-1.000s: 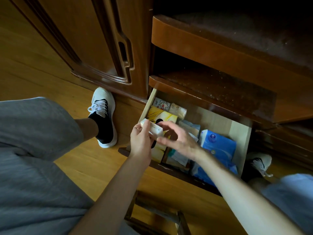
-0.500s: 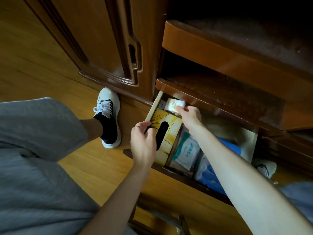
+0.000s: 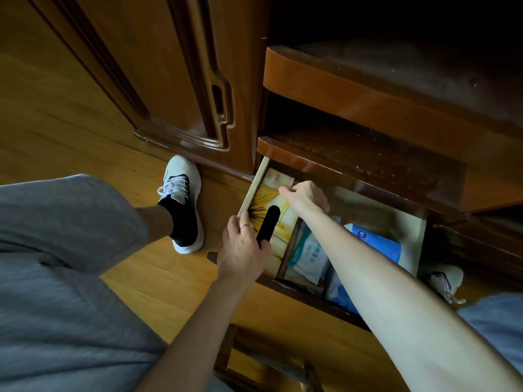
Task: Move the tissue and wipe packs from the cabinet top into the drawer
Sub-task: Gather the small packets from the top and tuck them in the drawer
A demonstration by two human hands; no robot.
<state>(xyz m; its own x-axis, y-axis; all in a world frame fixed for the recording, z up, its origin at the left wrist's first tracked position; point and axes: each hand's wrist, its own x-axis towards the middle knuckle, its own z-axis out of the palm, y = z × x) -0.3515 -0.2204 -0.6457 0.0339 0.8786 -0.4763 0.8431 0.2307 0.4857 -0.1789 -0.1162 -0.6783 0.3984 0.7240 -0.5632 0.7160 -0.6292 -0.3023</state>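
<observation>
The wooden drawer (image 3: pixel 251 191) is pulled out under the cabinet shelves. At its left lies a yellow tissue box (image 3: pixel 283 225) with a black slot. My left hand (image 3: pixel 243 247) grips the box's near end, thumb at the slot. My right hand (image 3: pixel 307 195) reaches to the back left corner, fingertips pinched on a small pale tissue pack (image 3: pixel 276 178) lying there. A white and green wipe pack (image 3: pixel 308 256) sits in the middle, partly under my right forearm. A blue pack (image 3: pixel 376 241) fills the right side.
A dusty shelf (image 3: pixel 368 162) overhangs the back of the drawer. A tall cabinet door (image 3: pixel 175 80) stands to the left. My shoes rest on the wooden floor, one (image 3: pixel 182 202) left of the drawer and one (image 3: pixel 444 278) at its right. A wooden frame (image 3: pixel 268 363) lies below.
The small pack went from my left hand to my right, which carried it to the drawer's back left corner and lowered it there. My left hand dropped onto the yellow box.
</observation>
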